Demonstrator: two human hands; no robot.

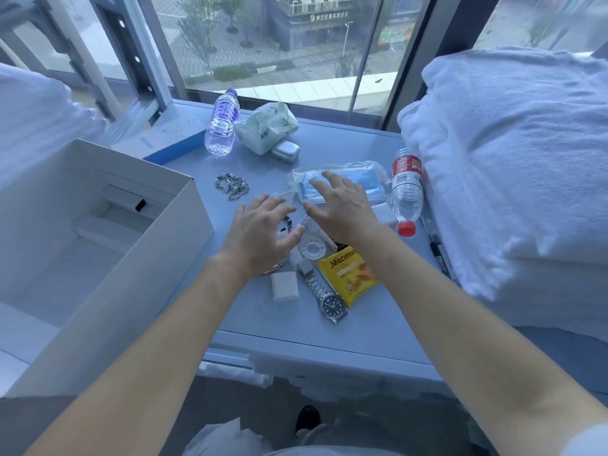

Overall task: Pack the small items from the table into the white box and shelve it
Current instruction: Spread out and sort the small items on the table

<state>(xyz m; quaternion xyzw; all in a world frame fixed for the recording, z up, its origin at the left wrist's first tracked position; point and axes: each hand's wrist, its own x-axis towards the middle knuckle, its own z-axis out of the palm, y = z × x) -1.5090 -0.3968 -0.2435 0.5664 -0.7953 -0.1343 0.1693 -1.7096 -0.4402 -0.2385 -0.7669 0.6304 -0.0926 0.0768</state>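
The open white box (184, 225) stands at the left with nothing visible inside. Small items lie on the table (378, 317): a silver chain (232, 185), a pack of blue masks (358, 181), a tape roll (313, 249), a yellow snack packet (350, 274), a wristwatch (327, 297), a white charger (284, 286). My left hand (263, 225) hovers with spread fingers over some small dark bits. My right hand (339, 204) reaches with spread fingers over the near edge of the mask pack. Neither hand holds anything.
Two water bottles, one upright (222, 126) at the back, one lying (406, 192) at the right. A crumpled bag (268, 128), an earbud case (285, 151) and a blue-and-white carton (164, 139) sit near the window. White bedding (513, 159) borders the right; a pen (439, 255) lies beside it.
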